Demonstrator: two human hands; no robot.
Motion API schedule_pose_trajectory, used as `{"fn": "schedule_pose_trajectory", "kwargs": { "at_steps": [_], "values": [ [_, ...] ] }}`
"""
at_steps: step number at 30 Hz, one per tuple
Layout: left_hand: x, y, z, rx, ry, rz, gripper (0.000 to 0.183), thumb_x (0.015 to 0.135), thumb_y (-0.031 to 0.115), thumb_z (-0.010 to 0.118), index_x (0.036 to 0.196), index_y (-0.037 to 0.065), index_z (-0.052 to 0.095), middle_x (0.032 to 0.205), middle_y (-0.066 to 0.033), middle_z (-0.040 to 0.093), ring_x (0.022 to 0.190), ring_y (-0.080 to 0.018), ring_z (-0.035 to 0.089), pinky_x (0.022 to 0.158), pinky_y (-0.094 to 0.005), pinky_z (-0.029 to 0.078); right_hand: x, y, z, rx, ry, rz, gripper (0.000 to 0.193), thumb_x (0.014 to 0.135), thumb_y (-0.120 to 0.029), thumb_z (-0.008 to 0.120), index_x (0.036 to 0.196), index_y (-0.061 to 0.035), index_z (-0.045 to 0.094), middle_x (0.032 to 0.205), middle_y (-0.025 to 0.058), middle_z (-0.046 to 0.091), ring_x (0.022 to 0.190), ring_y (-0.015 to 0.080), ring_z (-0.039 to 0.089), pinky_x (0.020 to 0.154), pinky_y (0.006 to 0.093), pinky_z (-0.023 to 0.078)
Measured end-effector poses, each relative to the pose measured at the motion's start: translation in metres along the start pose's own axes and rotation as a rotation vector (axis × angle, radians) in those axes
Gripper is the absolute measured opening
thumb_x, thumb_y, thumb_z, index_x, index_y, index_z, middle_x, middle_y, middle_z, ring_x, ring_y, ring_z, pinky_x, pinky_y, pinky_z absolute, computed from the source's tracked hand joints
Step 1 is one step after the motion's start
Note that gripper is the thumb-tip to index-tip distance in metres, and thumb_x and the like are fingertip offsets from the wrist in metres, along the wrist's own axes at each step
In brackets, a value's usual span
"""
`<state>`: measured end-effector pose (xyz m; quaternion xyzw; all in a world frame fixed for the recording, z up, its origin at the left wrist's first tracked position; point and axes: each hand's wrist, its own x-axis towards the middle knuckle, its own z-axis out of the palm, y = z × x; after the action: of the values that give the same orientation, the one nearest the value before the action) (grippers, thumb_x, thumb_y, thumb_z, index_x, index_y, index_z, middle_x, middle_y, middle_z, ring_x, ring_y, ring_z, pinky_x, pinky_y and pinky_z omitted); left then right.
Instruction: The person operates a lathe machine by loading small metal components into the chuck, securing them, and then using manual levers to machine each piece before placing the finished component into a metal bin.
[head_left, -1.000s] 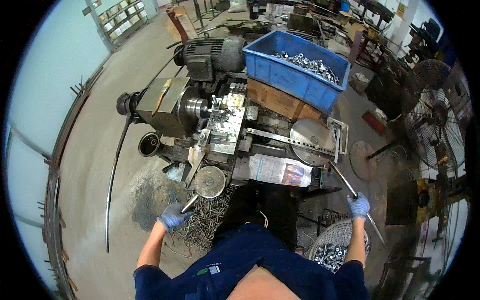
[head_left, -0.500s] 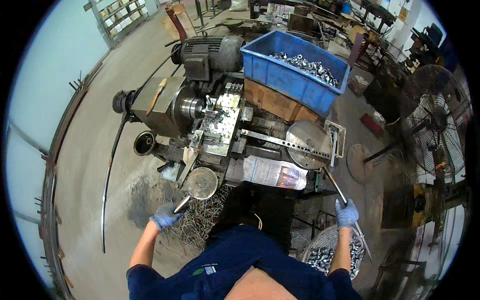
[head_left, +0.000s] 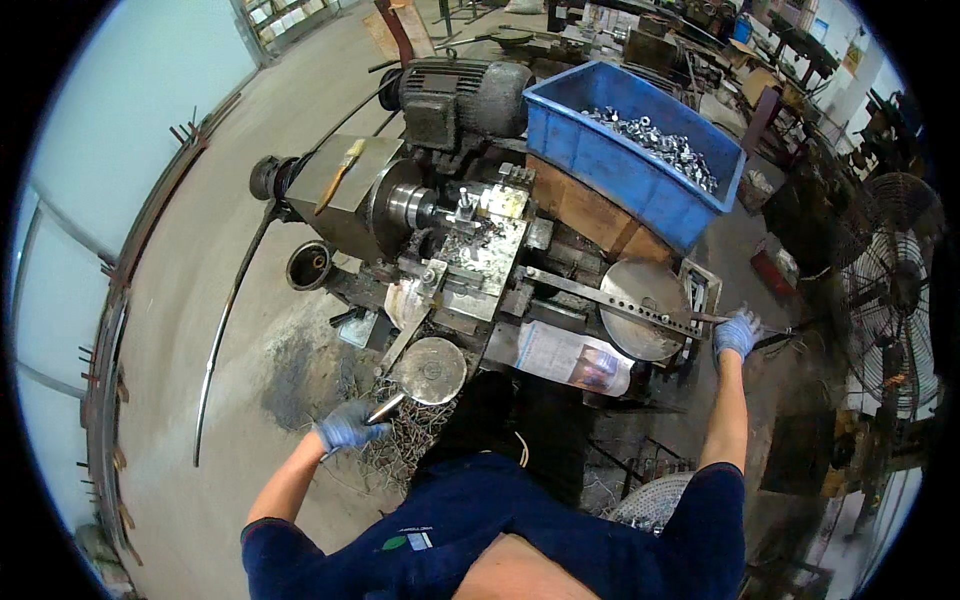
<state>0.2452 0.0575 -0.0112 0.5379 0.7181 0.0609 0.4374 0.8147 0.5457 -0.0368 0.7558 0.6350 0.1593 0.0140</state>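
My left hand (head_left: 350, 427), in a blue-grey work glove, is closed round the short metal handle (head_left: 387, 408) of a round metal handwheel (head_left: 432, 371) at the machine's near side. At the right, my gloved right hand (head_left: 737, 333) grips a metal lever (head_left: 707, 318) pointing outward to the right. Beside that lever, a flat bar with a row of holes (head_left: 600, 297) crosses a large round metal plate (head_left: 627, 335). A small lathe's chuck (head_left: 410, 207) faces a tool post (head_left: 465, 205) on a carriage strewn with chips (head_left: 482, 255).
A blue crate (head_left: 625, 150) of small metal parts stands on a wooden block (head_left: 595, 207) behind the carriage. A brush (head_left: 340, 177) lies on the headstock. Printed paper (head_left: 573, 358) rests at the front. Metal shavings (head_left: 400, 445) cover the floor; a basket (head_left: 660, 497) stands below right, a fan (head_left: 895, 290) far right.
My right hand has moved up and away from me, swinging the lever from pointing toward me to pointing right. My left hand stays on the handwheel handle. The whole view has shifted slightly.
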Motion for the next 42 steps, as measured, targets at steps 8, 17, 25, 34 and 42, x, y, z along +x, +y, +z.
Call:
{"fn": "schedule_pose_trajectory", "kwargs": {
  "at_steps": [8,17,25,34,42],
  "values": [
    [0.068,-0.129,-0.070,-0.260,0.483,-0.148,0.054,0.081,0.042,0.062,0.115,0.001,0.057,0.106,-0.0127,0.064,0.094,-0.0223,0.060,0.081,-0.0330,0.047,-0.145,-0.006,-0.007,0.442,0.051,-0.189,0.073,0.077,-0.050,0.060,0.125,0.0032,0.047,0.130,0.0238,0.046,0.123,0.0400,0.040,0.107,0.0444,0.026],
    [0.159,-0.178,-0.099,0.442,0.400,-0.313,0.051,0.081,0.047,0.050,0.113,0.008,0.059,0.105,-0.0202,0.062,0.097,-0.0369,0.059,0.082,-0.0427,0.048,-0.229,0.039,0.000,0.559,-0.151,-0.020,0.046,0.069,-0.040,0.072,0.095,-0.0020,0.067,0.101,0.0206,0.064,0.099,0.0336,0.058,0.090,0.0394,0.044],
    [0.190,-0.162,-0.035,0.287,0.618,-0.479,0.041,0.083,0.041,0.048,0.103,0.007,0.063,0.098,-0.0204,0.064,0.093,-0.0373,0.061,0.077,-0.0458,0.048,-0.192,0.016,-0.068,0.708,-0.040,-0.159,0.035,0.072,-0.031,0.073,0.087,0.0006,0.068,0.086,0.0193,0.066,0.080,0.0303,0.065,0.075,0.0346,0.049],
    [0.141,-0.176,-0.088,0.265,0.473,-0.326,0.031,0.075,0.024,0.055,0.098,0.006,0.065,0.100,-0.0170,0.064,0.094,-0.0359,0.061,0.081,-0.0431,0.048,-0.144,-0.201,-0.282,0.924,0.008,-0.799,0.031,0.074,-0.031,0.071,0.090,-0.0051,0.069,0.087,0.0130,0.067,0.081,0.0266,0.064,0.074,0.0337,0.049],
    [-0.037,-0.147,-0.193,0.092,0.985,-0.091,0.033,0.085,0.027,0.057,0.111,0.008,0.061,0.101,-0.0163,0.065,0.092,-0.0281,0.063,0.080,-0.0361,0.049,-0.151,-0.391,-0.313,0.303,0.026,-1.481,0.045,0.075,-0.051,0.060,0.098,-0.0145,0.069,0.114,0.0153,0.060,0.119,0.0355,0.045,0.109,0.0512,0.017]
  ]
}}
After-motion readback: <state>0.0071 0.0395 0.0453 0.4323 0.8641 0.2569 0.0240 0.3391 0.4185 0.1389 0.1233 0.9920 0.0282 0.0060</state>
